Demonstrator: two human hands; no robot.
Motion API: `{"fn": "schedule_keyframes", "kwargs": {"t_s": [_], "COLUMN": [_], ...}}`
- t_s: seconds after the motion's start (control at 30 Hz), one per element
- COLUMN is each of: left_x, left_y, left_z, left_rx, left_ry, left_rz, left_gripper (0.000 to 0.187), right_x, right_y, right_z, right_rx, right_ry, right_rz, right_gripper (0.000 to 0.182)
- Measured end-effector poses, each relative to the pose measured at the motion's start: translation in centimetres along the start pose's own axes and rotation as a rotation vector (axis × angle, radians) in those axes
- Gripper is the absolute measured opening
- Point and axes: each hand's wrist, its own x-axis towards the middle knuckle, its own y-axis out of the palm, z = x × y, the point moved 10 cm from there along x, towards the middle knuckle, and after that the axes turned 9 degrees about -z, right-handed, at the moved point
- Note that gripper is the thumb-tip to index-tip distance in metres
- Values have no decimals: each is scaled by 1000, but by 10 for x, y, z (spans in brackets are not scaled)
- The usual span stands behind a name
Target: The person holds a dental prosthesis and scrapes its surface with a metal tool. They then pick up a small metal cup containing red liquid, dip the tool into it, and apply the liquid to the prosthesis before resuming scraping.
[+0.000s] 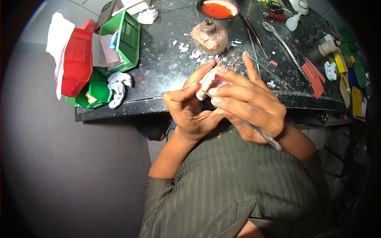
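Observation:
My left hand [186, 105] is closed around a small dental wax-up [206, 84], whitish and pink with what look like teeth along it. It is held just above the front edge of the bench. My right hand [256, 105] grips a thin metal wax carver [270, 140] like a pen. The carver's handle sticks out below the palm, and its narrow tip meets the wax-up or lies very close to it. Fingers of the right hand also rest near the wax-up's far side. Part of the piece is hidden behind the fingers.
A glass spirit lamp [210, 39] smeared with pink wax stands beyond my hands, with a bowl of red wax [218, 9] behind it. Left are red [77, 62] and green bins [129, 39] and a white horseshoe-shaped piece [117, 89]. Right lie metal tools [287, 47] and pink wax sheet [314, 81].

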Motion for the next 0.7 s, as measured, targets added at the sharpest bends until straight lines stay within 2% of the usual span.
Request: {"fn": "schedule_keyframes", "kwargs": {"t_s": [0.2,0.7], "left_x": [1,-1], "left_y": [-1,-2], "left_z": [-1,0], "left_rx": [-5,16], "left_ry": [-30,7], "left_rz": [9,13], "left_gripper": [71,74], "right_x": [-1,0], "right_y": [3,0], "right_z": [-4,-10], "right_rx": [34,109], "right_ry": [29,100], "right_rz": [-9,-48], "right_gripper": [16,12]}}
